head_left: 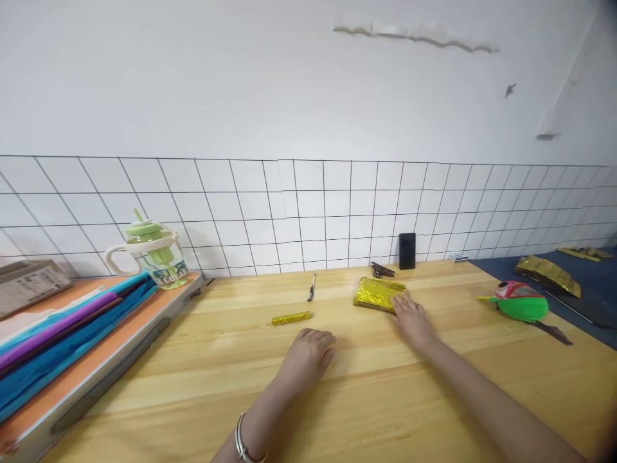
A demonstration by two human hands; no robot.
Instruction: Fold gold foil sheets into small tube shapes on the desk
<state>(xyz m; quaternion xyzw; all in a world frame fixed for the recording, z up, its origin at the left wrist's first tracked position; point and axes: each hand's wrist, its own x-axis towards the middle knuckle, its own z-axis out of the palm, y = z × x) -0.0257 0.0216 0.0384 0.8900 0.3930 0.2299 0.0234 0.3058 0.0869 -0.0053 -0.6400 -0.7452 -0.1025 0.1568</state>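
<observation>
Two bare hands out over a pale wooden surface (202, 379): left hand (308, 355) palm down, fingers loosely curled, holding nothing, a silver bangle (242, 444) on its wrist; right hand (409, 319) flat and spread, fingertips touching the near right corner of a folded pack of glittery gold foil (376, 293), not gripping it. Gold pack lying flat near the middle of the surface, roughly rectangular, long axis running left to right with a slight tilt, right end a little nearer the tiled wall. Just beyond the left hand, apart from it, a short rolled stick of the same gold foil (291, 317), long axis left to right, right end angled faintly away. Farther back, a slim pen (312, 287) pointing almost straight toward the wall. Behind the gold pack, a dark hair clip (382, 269) and a black upright phone-like slab (407, 251) leaning against the white grid-tiled wall (299, 212). At far left, sheets of blue and purple paper (62, 341) on an orange tray (103, 357), with a clear handled cup with green lid and straw (152, 254) behind; print on the cup too blurred to read. At right, a green and red paper figure (520, 302), and crumpled gold foil (547, 274) on a dark blue mat (592, 289). No legible writing anywhere.
</observation>
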